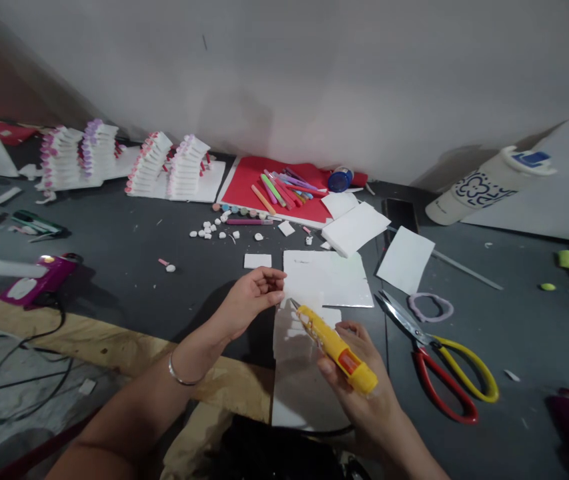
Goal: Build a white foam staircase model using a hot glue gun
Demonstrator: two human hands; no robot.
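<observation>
**Yellow cutter poised over white foam sheet at the table's near edge**

While the right hand [359,380] gripped a yellow utility cutter [335,347] around its body, the blade tip pointed up and left toward the left hand [251,300]. That hand was nearly closed, fingers curled and pinched on the edge of a white foam sheet [304,360] that lay flat and overhung the near edge of the table [129,240]; whether a small separate piece sat between the fingertips could not be told.

The sheet looked light and stiff but easily dented, so it would probably best be held flat by its edges rather than squeezed. The cutter seemed light, hard plastic, safest held by the body, well behind the blade.

More white sheets [327,277] lay just beyond the hands, with another stack [355,228] and a single white card [405,260] further toward the far edge. Red-and-yellow scissors [437,357] lay to the right, near a small lilac ring shape [431,307].

No open container showed its contents. A red sheet [249,183] near the far edge carried a loose heap of coloured markers [284,189], beside a blue-capped pot [340,179] whose contents were hidden. A white tumbler [489,183] lay tipped at the far right corner. Small white pellets [211,230] were scattered mid-table, and stacked white pieces with pink trim [129,163] lined the far left. A purple glue gun [39,283] rested at the left edge.
</observation>
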